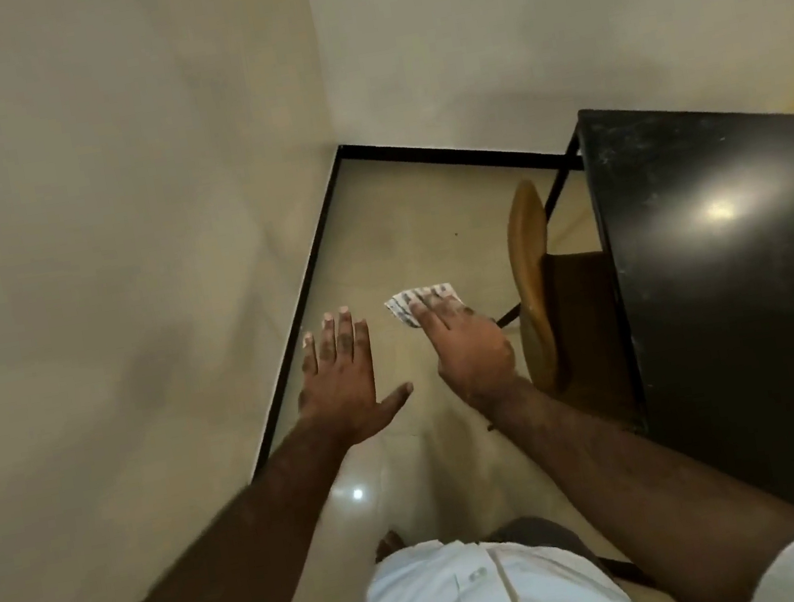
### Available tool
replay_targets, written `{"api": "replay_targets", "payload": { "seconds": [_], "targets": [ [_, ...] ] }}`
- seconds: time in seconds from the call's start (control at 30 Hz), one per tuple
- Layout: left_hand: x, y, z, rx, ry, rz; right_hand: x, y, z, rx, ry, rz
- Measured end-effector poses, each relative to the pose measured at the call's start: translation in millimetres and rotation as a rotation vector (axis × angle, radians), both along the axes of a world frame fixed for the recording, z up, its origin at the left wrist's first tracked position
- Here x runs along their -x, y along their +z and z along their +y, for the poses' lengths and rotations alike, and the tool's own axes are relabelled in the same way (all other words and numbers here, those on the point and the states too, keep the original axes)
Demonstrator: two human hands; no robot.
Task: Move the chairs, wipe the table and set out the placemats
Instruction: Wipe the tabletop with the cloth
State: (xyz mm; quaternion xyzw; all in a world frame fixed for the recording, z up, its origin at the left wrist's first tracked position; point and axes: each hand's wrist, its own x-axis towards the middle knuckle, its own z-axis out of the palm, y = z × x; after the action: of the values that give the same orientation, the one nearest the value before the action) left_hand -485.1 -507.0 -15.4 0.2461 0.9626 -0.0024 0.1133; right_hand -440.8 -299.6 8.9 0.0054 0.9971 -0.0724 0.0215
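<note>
1. Under the fingers of my right hand (471, 349), out over the tiled floor (401, 206), I pinch a small patterned cloth (406, 305); my thumb is hidden.
2. My left hand (342, 377) hovers beside it, fingers straight, thumb spread, holding nothing.
3. Just right, the tan chair (529, 269) sits tucked under the black table (729, 310).
</note>
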Motion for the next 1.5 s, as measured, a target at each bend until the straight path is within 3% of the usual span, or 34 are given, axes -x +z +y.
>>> {"api": "replay_targets", "payload": {
  "seconds": [0.33, 0.8, 1.17, 1.5],
  "targets": [
    [127, -3, -13, -0.024, 0.030, 0.037, 120, -2, 13, -0.023, -0.062, -0.001],
    [364, 4, 95, -0.027, 0.026, -0.015, 343, -14, 111, 0.026, -0.130, -0.032],
    [546, -13, 196, -0.012, -0.169, -0.064, 482, -17, 188, 0.058, -0.372, -0.094],
    [716, 7, 296, -0.085, -0.441, -0.077, 589, 11, 245, 0.083, -0.684, 0.041]
  ]
}}
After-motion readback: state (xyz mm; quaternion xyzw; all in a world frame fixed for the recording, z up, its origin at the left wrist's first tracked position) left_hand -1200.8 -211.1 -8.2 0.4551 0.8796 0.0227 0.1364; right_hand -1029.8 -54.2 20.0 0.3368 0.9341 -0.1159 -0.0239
